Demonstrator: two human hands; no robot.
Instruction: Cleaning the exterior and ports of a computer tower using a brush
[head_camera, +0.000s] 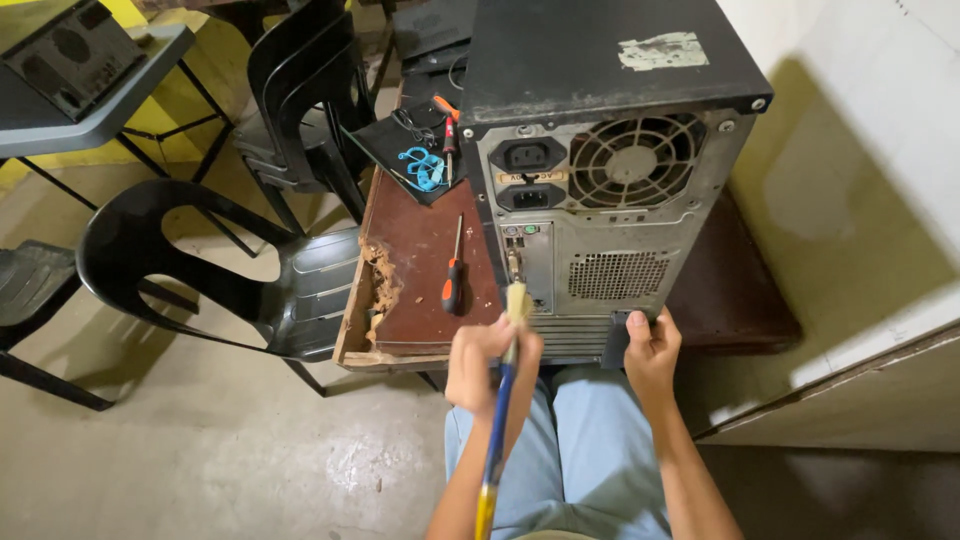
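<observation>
A black desktop computer case (610, 150) stands on a worn brown table (420, 250), its grey rear panel with fan grille and sockets facing me. My left hand (487, 362) grips a paintbrush with a blue and yellow handle (499, 430); its pale bristles touch the lower left of the rear panel. My right hand (650, 352) holds the bottom edge of the case by a small dark part at the panel's lower right.
An orange-and-black screwdriver (454, 275) lies on the table left of the case. Behind it a dark board carries a blue cable and another orange tool (425, 160). Black plastic chairs (200, 260) stand at left. A pale wall (870, 150) is at right.
</observation>
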